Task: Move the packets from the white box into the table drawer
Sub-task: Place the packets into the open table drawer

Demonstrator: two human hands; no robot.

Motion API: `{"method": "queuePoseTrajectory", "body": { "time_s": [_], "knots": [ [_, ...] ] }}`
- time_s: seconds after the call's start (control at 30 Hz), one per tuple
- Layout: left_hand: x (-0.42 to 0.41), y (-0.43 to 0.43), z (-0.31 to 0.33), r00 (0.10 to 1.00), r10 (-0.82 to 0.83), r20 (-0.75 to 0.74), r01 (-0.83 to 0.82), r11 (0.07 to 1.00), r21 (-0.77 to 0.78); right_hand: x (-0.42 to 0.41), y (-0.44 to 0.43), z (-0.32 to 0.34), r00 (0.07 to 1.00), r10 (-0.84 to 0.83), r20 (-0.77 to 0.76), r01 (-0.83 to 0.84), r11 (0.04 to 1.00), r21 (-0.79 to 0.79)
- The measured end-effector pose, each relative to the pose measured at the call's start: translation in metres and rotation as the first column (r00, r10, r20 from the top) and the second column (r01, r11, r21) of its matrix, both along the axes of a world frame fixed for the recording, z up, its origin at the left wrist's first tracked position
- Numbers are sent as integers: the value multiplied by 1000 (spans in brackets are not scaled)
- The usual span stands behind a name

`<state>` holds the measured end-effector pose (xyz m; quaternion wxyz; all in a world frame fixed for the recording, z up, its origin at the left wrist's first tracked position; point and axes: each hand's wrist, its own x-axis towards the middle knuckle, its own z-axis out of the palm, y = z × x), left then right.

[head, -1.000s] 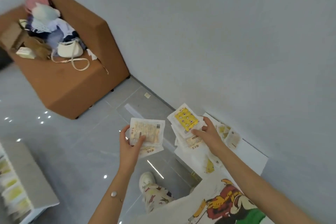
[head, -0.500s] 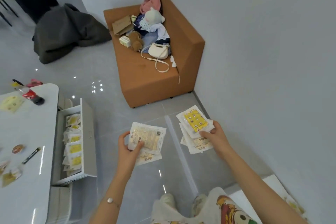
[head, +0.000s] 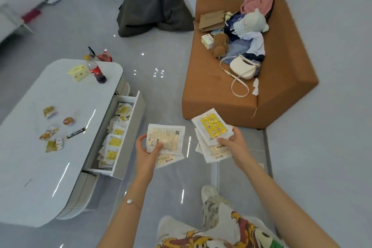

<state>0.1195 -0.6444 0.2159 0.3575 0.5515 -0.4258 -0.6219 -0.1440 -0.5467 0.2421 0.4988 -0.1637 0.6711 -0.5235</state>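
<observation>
The packets are split between both hands, held over the grey floor just right of the open drawer. The left hand (head: 148,152) pinches a small stack (head: 166,140), thumb on the top packet's printed back and fingers curled behind. The right hand (head: 234,143) grips a larger fanned stack (head: 213,130) by its near edge, with the top packet's yellow face up. The two hands are apart and the stacks do not touch.

To the left, the drawer (head: 131,135) stands pulled out from the side of the white table (head: 40,167). More packets (head: 115,141) with yellow faces lie overlapping in a row along it. On the tabletop stand a cola bottle (head: 96,71) at the far end, with a yellow card (head: 78,72) beside it and small snack wrappers (head: 50,127) scattered nearer.

Far right, a brown sofa (head: 211,90) carries a white bag (head: 242,67), clothes and soft toys. A dark heap of cloth (head: 155,10) lies on the floor beyond.
</observation>
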Motion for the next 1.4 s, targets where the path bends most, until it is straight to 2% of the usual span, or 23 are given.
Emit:
{"method": "queuePoseTrajectory", "body": {
  "time_s": [0.17,0.37,0.5,0.7,0.93,1.13,1.3,1.4],
  "knots": [
    [-14,-37,-9,973,230,-34,-228,973,41,-35,-78,0,987,159,-16,-159,987,28],
    [-5,-67,-20,860,506,-59,-495,858,141,-52,-169,0,961,278,9,-278,960,33],
    [14,-91,-31,789,613,-31,-600,781,173,-36,-231,-6,932,359,40,-361,930,66],
    [54,-163,-61,714,699,-22,-677,699,231,7,-336,-23,876,480,53,-483,870,99],
    [100,-259,-75,629,774,-75,-690,599,406,56,-451,-34,828,556,70,-559,811,174],
    [133,-305,-96,593,805,-23,-717,540,441,113,-541,-54,720,693,41,-681,694,233],
    [150,-321,-158,472,880,44,-778,393,489,166,-601,-125,600,796,80,-776,555,299],
    [156,-327,-212,326,940,97,-795,217,567,195,-627,-190,535,838,105,-800,462,383]
  ]
}}
